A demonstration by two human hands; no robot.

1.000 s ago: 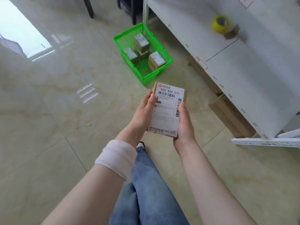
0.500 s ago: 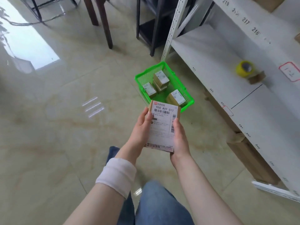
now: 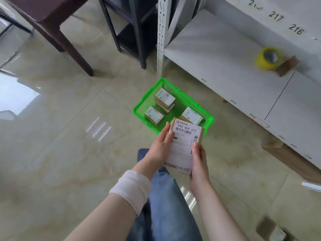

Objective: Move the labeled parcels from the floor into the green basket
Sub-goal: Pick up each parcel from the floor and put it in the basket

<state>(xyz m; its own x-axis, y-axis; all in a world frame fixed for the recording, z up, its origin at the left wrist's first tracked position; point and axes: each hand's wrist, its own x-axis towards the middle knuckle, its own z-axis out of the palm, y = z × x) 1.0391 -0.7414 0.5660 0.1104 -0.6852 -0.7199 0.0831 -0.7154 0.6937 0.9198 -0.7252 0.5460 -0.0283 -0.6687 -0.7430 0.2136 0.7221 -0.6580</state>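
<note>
1. Parcel [image 3: 184, 145]: flat cardboard box, white barcode label facing up. Held in the air, far end overlapping the basket's near rim in this view, not yet inside.
2. Left hand [image 3: 160, 148]: grips the parcel's left edge, one digit laid straight along it; the rest hidden underneath.
3. Right hand [image 3: 198, 159]: pinches the lower right edge, thumb on the label, fingers beneath and out of sight.
4. Green basket [image 3: 149, 100]: on the floor [image 3: 69, 136], just beside the foot of the white shelf [image 3: 217, 54]. Holds a far parcel [image 3: 165, 98] that seems to sit on another box, a left parcel [image 3: 153, 115], and a right parcel [image 3: 192, 115] partly hidden behind the held one.
5. Blurred box [image 3: 271, 230]: on the floor at lower right, well apart from the basket. Probably also awaiting transfer; label not readable.
6. Risk, early release: dropped from this height, likely to clip the near rim and fall back to the floor.
7. Risk, landing spot: little bare bottom left in the basket; set on the far stack, likely to tip it or slide off tilted.
8. Risk, grip: edge-only hold, thin margin if either hand lets go first.
9. Risk, footing: glossy floor, and a forward lean needed to reach down.
</note>
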